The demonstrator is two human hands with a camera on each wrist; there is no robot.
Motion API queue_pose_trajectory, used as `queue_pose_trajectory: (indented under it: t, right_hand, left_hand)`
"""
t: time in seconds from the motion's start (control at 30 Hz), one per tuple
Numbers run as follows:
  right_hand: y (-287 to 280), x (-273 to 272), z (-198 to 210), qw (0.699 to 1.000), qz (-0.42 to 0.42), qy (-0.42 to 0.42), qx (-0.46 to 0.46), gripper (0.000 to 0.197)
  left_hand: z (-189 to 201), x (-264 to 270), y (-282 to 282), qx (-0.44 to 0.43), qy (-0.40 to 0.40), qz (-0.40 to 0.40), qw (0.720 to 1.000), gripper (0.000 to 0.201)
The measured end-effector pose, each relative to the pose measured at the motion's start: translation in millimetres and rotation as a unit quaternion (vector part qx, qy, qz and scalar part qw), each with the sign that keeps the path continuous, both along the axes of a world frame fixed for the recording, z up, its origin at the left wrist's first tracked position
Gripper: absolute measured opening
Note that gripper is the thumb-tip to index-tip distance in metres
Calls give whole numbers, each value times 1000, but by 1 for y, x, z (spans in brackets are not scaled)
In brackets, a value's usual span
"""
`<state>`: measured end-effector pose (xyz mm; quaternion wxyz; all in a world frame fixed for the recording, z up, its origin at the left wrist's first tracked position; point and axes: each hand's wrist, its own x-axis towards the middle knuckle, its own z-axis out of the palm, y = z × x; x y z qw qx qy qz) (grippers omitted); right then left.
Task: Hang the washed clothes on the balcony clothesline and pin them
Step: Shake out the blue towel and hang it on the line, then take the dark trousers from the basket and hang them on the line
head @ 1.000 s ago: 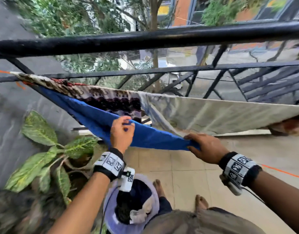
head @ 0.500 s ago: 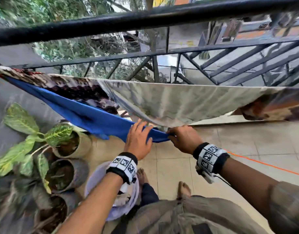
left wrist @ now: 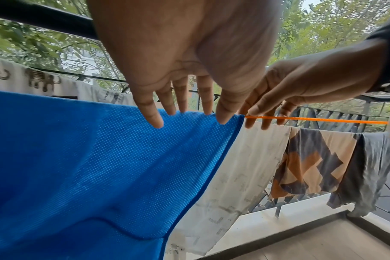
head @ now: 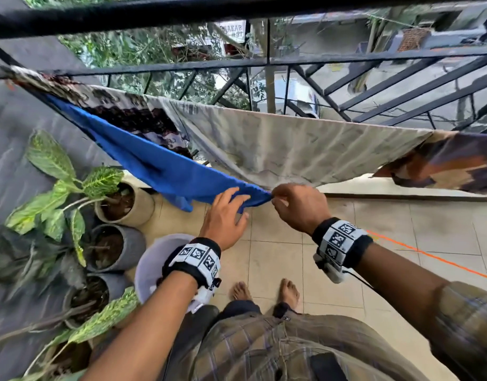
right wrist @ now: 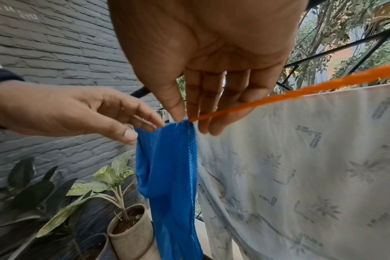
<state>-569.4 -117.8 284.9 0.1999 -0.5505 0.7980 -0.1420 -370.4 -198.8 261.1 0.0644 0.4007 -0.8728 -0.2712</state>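
R hand (head: pixel 298 206) pinches the near corner of the blue mesh cloth (head: pixel 165 166) against the orange clothesline (right wrist: pixel 301 93); thumb + forefinger meet right at the hem, other fingers (right wrist: pixel 214 121) curled behind the line. L hand (head: pixel 224 217) lies spread & relaxed, fingertips (left wrist: pixel 155 121) resting along the cloth's top fold, just at 9 o'clock of the R grip.

Change vs. a sec ago: hands were well apart w/ the cloth stretched between them. Now they've closed up at the cloth's R end, nearly touching. Means, I'd judge, spreading is done & the cloth is draped over the line. No peg visible in either hand or on the cloth, so pinning is not yet done.

Cloth runs from the grip out to approx 10 o'clock in head view, hanging in folds below the line. Bare line leaves the grip to 3 o'clock in L wrist view.

Outward: pale printed sheet (head: pixel 305 152) hangs on a line behind, at 12–2 o'clock of the grip. Brown/orange patterned cloth (head: pixel 443 163) at 3 o'clock. Elephant-print cloth (left wrist: pixel 38 81) at far left. Potted plants (head: pixel 71 188) at 8 o'clock, white basin (head: pixel 151 259) by the feet.
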Motion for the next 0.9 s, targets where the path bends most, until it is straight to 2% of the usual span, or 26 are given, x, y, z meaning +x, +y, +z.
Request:
queue_pose_trajectory:
  t: [0.07,0.13,0.2,0.27,0.4,0.5,0.63,0.7,0.73,0.77,0.83,0.9]
  right_hand:
    - [-4,5,5,1000,-9,-1,-27,19]
    - [-11,13,11,998,-12,-26,-60,16]
    - [-20,30,15,993,24,-76,-92,13]
    - [-25,53,14,985,90,-123,-86,12]
    - [-31,117,-11,957,258,-132,30,16]
    - [-25,165,-46,923,337,-133,132,19]
    - [-14,222,-94,895,359,-137,228,17]
    - [-12,250,-117,879,355,-146,282,20]
    - [-14,264,-127,872,357,-149,300,21]
    - [-15,272,-134,868,353,-154,313,22]
    - [-22,293,-151,860,345,-156,343,22]
    - [-30,310,-169,850,345,-147,371,21]
  left_hand:
    - [-6,17,7,41,-2,9,999,54]
    - [-11,36,15,91,-14,22,996,47]
    - [-20,60,24,133,-21,49,990,34]
    - [-30,86,40,172,-20,86,981,26]
    - [-60,146,73,244,-11,179,953,23]
    - [-80,188,94,288,-6,242,926,25]
    - [-126,248,125,336,29,320,886,29]
    - [-180,286,146,355,45,373,856,24]
    - [-192,299,153,361,53,395,843,20]
    - [-193,306,156,360,68,419,831,18]
    - [-186,319,151,367,94,468,798,26]
    - [-190,330,147,368,100,499,778,17]
